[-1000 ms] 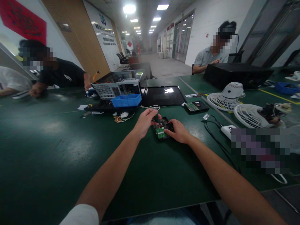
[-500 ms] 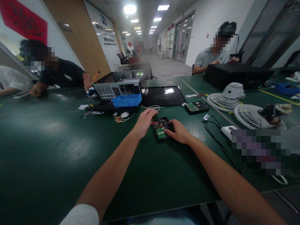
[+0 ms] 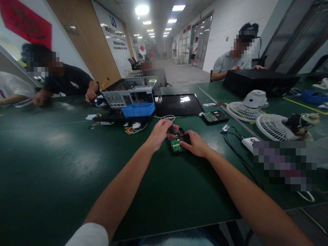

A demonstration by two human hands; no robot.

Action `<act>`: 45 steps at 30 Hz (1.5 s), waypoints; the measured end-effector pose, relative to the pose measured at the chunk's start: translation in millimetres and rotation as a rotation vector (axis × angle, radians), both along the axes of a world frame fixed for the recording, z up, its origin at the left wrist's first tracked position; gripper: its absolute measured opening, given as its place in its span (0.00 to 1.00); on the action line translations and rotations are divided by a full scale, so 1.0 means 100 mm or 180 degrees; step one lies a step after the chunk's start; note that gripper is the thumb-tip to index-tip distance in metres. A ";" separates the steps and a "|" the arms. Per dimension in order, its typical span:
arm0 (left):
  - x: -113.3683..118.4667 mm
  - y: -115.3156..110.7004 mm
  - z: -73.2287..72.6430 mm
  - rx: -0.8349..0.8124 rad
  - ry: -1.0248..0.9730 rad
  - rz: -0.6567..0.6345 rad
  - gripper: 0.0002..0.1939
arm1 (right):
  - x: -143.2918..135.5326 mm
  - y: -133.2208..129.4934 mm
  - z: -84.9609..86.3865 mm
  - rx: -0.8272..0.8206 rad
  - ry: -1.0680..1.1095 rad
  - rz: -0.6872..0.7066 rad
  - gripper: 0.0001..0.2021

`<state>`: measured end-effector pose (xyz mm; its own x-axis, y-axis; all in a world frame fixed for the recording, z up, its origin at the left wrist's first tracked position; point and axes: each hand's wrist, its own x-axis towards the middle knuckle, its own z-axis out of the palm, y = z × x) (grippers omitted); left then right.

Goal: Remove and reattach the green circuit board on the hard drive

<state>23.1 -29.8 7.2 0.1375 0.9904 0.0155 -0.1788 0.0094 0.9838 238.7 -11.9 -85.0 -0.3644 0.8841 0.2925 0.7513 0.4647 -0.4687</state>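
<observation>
A black device with a green circuit board (image 3: 176, 146) lies on the green table in front of me. My right hand (image 3: 196, 144) grips its right side, with the thumb over the board. At the device's upper left, my left hand (image 3: 161, 135) is closed round a small dark tool (image 3: 171, 128), which stands roughly upright over the device. The tool's lower end is too small to make out. A second black device with a circuit board (image 3: 215, 117) rests farther back on the right.
A blue bin (image 3: 138, 110) stands before an open computer case (image 3: 128, 95). Beside it lies a black panel (image 3: 179, 104). On the right are two white fans (image 3: 244, 111), a power strip (image 3: 249, 145) with cables and a black box (image 3: 258, 82). Co-workers sit across the table.
My left hand's fingers have shifted slightly and the dark tool shows more clearly. My right hand is unmoved. Co-workers' hands have moved, and a walking person appears in the background.
</observation>
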 end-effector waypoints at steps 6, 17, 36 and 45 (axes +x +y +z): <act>-0.01 0.01 -0.01 0.0098 0.0176 0.0028 0.11 | 0.00 0.00 0.00 0.0004 0.0026 0.0005 0.23; -0.03 0.04 -0.03 0.0433 0.0442 0.0121 0.10 | 0.00 0.00 0.00 -0.0012 0.0006 -0.0001 0.23; 0.00 0.00 -0.02 0.0131 -0.0076 -0.0106 0.12 | 0.00 -0.02 0.02 -0.0051 -0.0012 -0.0028 0.23; 0.00 0.02 -0.04 0.0251 0.0106 0.0011 0.11 | -0.01 -0.01 0.01 -0.0050 -0.0009 -0.0025 0.23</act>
